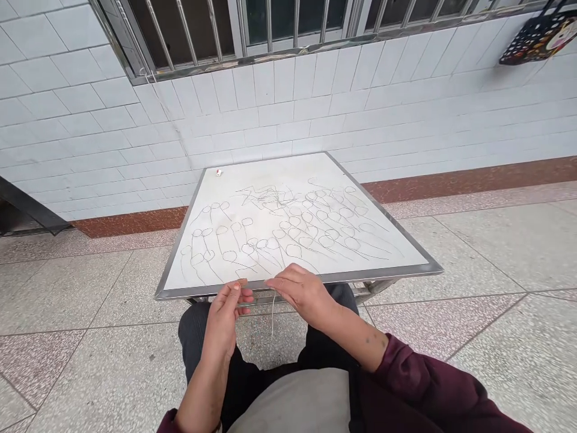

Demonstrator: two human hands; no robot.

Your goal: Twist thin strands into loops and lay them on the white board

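Observation:
Over the table's near edge, my left hand (229,307) pinches a small thin brownish piece between thumb and forefinger, its other fingers loosely curled. My right hand (304,293) is just to the right, fingertips pressed together at the end of a thin white string (273,316) that hangs below the edge. A narrow gap separates the two hands. Many thin dark wire-like pieces with round loops (294,251) lie over the white tabletop (265,165). Toward the back, a tangle of thin straight pieces (270,197) is heaped.
A small white and red item (219,172) sits at the table's back left corner. The table has a grey metal rim (387,215). Behind it stands a tiled wall (279,114) with a barred window. A dotted bag (532,42) hangs at the upper right.

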